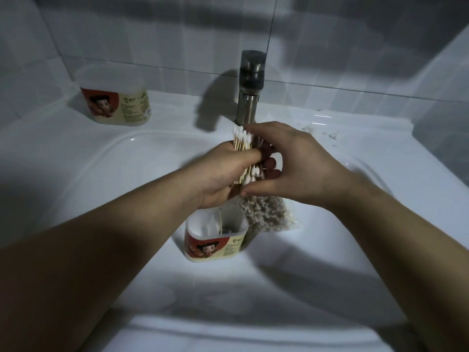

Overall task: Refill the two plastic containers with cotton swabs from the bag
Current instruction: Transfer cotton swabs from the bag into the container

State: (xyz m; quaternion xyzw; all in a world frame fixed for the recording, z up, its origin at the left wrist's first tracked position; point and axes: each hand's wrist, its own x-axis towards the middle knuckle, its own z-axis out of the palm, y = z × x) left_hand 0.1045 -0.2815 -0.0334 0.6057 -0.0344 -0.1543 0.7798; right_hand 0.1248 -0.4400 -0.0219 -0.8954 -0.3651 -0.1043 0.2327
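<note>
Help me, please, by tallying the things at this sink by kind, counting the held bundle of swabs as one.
Plastic containers: 2 (ledge container, basin container)
Swab bag: 1
Swab bundle: 1
Faucet: 1
Hands: 2 (left hand, right hand)
Total: 7

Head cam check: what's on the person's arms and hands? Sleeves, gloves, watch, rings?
Nothing worn that shows. The left forearm and right forearm are bare as far up as the frame reaches, with no sleeve edge in view. The left hand and right hand have no gloves. No watch, band or ring is visible, though the light is dim.
</note>
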